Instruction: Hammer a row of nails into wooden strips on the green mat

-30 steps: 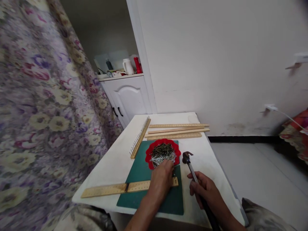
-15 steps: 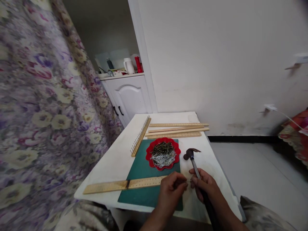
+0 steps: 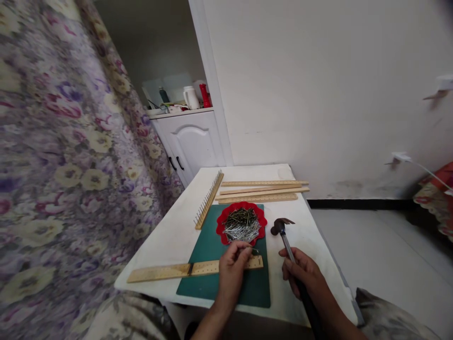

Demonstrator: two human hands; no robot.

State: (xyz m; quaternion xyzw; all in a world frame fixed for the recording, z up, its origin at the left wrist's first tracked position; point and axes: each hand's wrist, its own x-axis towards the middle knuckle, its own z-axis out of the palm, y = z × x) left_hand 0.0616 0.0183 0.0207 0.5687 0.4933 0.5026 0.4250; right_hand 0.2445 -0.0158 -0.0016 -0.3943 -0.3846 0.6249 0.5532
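My left hand [image 3: 233,267] pinches a small nail [image 3: 255,250] above the right part of a flat wooden strip [image 3: 208,267] with rows of small holes. The strip lies across a green mat [image 3: 198,286] and sticks out past its left edge. My right hand [image 3: 301,273] is wrapped round the handle of a claw hammer [image 3: 289,249], its head tilted up and away from me, right of the mat. Just beyond my left hand sits a red scalloped dish [image 3: 262,221] heaped with dark and silvery nails [image 3: 242,225].
On the table's [image 3: 163,236] far left, a wooden strip with a row of upright nails [image 3: 209,203] lies at a slant. Several wooden strips [image 3: 262,191] lie at the back. A floral curtain [image 3: 88,189] hangs at left; a white cabinet [image 3: 194,141] stands behind.
My left hand has moved left, away from my right hand, and now holds the nail over the holed strip, whose right end shows. The hammer stays in my right hand.
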